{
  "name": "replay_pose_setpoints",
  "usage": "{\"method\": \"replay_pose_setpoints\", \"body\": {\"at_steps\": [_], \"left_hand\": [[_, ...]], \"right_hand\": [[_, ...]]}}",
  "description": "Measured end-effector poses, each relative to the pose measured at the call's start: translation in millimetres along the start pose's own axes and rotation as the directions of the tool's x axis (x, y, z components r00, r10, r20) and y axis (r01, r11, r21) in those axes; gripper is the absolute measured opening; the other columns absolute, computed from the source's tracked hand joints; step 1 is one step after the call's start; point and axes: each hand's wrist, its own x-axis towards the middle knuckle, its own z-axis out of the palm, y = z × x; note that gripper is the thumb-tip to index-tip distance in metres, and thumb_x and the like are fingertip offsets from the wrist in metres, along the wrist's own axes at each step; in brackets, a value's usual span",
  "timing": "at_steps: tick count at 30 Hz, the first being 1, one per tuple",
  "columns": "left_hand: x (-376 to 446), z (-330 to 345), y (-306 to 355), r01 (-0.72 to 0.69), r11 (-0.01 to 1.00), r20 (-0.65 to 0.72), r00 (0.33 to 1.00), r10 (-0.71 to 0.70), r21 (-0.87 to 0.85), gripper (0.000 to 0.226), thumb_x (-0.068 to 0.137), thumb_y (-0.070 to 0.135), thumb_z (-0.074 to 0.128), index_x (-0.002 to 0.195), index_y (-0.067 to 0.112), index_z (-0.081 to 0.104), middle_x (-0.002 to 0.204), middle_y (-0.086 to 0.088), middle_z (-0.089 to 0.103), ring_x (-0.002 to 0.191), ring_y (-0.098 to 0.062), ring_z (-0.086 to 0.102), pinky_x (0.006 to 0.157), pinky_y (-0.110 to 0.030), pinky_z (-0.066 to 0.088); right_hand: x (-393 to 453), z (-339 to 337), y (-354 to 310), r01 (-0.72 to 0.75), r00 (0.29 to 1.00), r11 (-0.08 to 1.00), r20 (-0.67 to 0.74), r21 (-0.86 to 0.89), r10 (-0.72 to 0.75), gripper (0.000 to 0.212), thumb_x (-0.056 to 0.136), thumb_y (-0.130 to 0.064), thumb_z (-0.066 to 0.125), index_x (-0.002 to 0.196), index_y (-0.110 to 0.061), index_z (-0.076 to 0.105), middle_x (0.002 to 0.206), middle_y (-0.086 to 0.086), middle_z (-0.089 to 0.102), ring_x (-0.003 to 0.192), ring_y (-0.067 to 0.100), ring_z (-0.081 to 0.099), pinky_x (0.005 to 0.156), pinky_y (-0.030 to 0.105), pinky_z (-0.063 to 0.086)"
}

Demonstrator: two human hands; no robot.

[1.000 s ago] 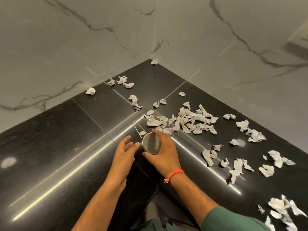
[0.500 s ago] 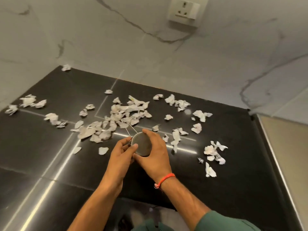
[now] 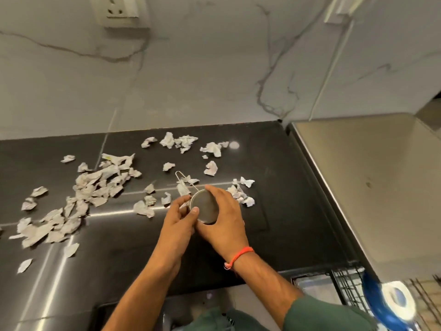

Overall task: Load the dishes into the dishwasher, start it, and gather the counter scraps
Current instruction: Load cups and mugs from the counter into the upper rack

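A small round steel strainer (image 3: 205, 206) with a wire handle is held over the black counter (image 3: 281, 187). My right hand (image 3: 223, 220) grips its rim from the right, fingers curled over the top. My left hand (image 3: 179, 218) holds the rim from the left, thumb on the edge. Several torn white paper scraps (image 3: 95, 185) lie scattered over the counter, mostly to the left and behind my hands. At the bottom right a blue plate (image 3: 379, 304) stands in a black wire dishwasher rack (image 3: 346, 285).
A marble wall (image 3: 214, 80) with a white socket (image 3: 119, 10) backs the counter. A steel surface (image 3: 372, 182) adjoins the counter on the right. A thin white cable (image 3: 327, 75) runs down the wall.
My view has swung right, bringing the steel surface and the rack with the blue plate into sight. Both hands still hold the strainer, which has shifted right over the counter.
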Motion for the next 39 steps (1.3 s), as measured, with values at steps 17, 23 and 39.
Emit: {"method": "replay_pose_setpoints", "body": {"at_steps": [17,23,39], "left_hand": [[-18.1,173.8,-20.1,-0.173,0.943,0.458,0.889,0.025,0.283,0.034,0.105,0.008,0.047,0.134,0.025,0.053,0.114,-0.003,0.070,0.091,-0.005,0.071,0.069,-0.018,0.054],[-25.6,228.1,-28.2,-0.214,0.929,0.664,0.747,-0.044,0.302,0.037,0.106,0.013,0.047,0.139,0.029,0.049,0.120,-0.001,0.069,0.102,-0.009,0.069,0.084,-0.027,0.058],[-74.8,299.3,-75.8,-0.395,0.829,0.890,0.389,-0.239,0.395,0.038,0.104,0.014,0.051,0.132,0.040,0.054,0.127,-0.001,0.065,0.116,-0.021,0.064,0.092,-0.036,0.057]], "right_hand": [[-52.2,-145.2,77.2,-0.208,0.856,0.976,-0.470,0.069,0.216,0.074,0.071,-0.037,0.084,0.138,-0.032,0.052,0.135,-0.018,0.051,0.120,0.000,0.042,0.104,0.027,0.041],[-78.8,-184.0,93.7,-0.356,0.715,0.934,-0.632,0.037,0.298,0.077,0.074,-0.046,0.082,0.141,-0.037,0.045,0.136,-0.017,0.047,0.122,0.004,0.042,0.103,0.026,0.045],[-183.5,-211.1,102.9,-0.515,0.333,0.835,-0.853,0.193,0.403,0.081,0.075,-0.045,0.083,0.144,-0.036,0.043,0.137,-0.019,0.047,0.129,0.004,0.044,0.104,0.027,0.045]]}}
